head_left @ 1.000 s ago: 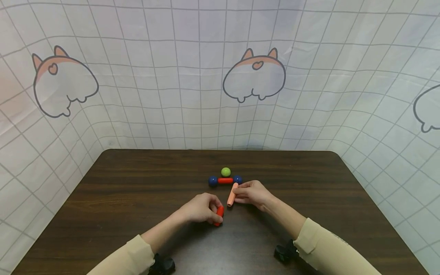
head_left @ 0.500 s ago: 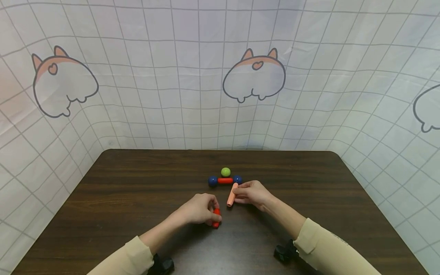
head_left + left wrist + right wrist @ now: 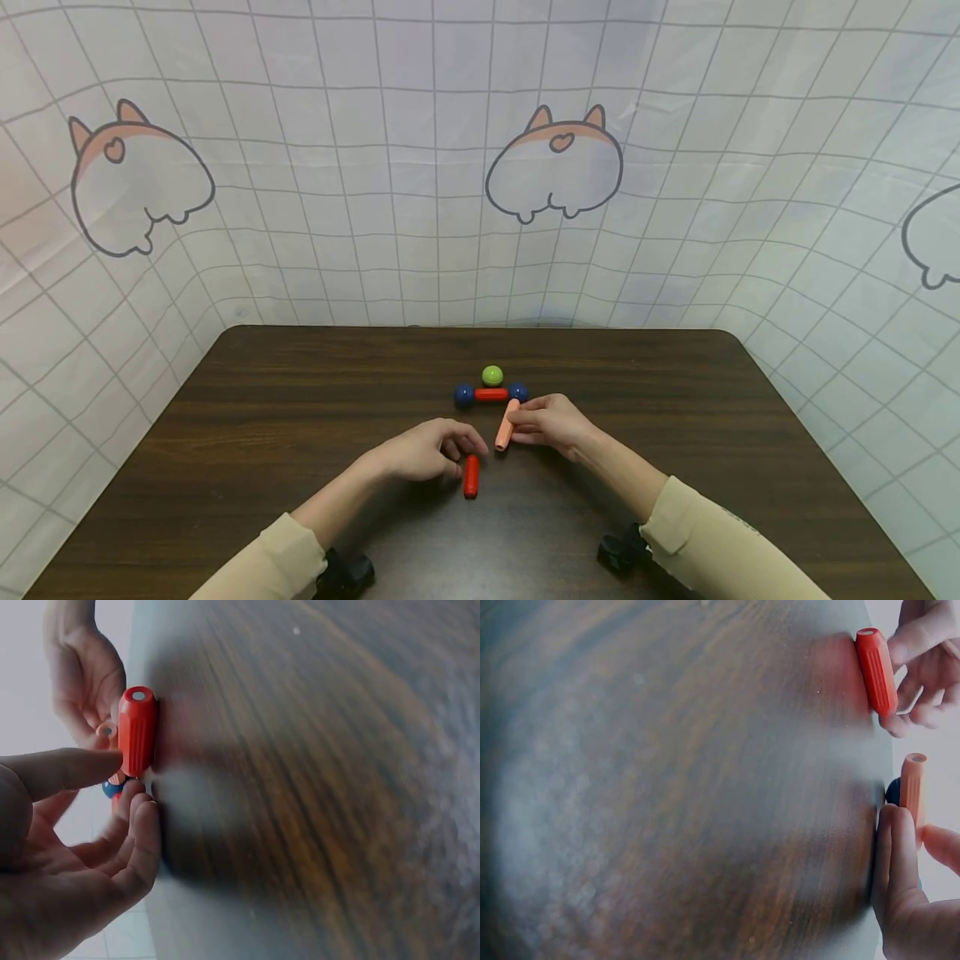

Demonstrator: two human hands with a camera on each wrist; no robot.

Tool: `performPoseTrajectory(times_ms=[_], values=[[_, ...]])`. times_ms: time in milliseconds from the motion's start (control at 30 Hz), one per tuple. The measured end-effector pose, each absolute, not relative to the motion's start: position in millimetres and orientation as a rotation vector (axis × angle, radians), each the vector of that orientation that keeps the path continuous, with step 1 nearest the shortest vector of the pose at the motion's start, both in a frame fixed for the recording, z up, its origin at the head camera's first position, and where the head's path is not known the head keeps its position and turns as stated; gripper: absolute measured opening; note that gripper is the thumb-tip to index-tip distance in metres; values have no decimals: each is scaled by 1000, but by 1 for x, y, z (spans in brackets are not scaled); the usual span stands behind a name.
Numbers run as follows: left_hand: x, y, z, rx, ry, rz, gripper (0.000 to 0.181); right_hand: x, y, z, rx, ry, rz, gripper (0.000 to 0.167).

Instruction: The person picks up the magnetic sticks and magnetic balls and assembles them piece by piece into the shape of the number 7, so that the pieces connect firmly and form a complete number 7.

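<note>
With the fingers of the left hand [image 3: 427, 452] relaxed beside the nearer red rod [image 3: 471, 477], stray contact may roll it (the right hand [image 3: 557, 423] pinches the pink rod [image 3: 506, 430]).

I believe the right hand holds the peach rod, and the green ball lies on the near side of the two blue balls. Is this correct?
Not quite: the head view shows the green ball on the far side of the blue balls. The right hand holds the peach rod.
</note>
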State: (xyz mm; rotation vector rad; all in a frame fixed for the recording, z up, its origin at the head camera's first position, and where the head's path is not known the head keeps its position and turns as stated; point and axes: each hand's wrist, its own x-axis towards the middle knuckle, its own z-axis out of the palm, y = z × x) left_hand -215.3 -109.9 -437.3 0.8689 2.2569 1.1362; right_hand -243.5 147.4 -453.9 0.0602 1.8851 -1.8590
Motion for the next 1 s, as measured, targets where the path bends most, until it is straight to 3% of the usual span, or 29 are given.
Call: performPoseTrajectory(times_ms=[200,633,1000], values=[[-217,-112,-437,909,2259,1091,39,-243,147,-453,62,1883,-1857,40],[-214,-111,-441,862,2311,1078,19,-242,147,-452,70,1880,-1856,39],[-214,-107,-443,862,2359,1013,19,-243,149,-454,31,1902,-1848,37]])
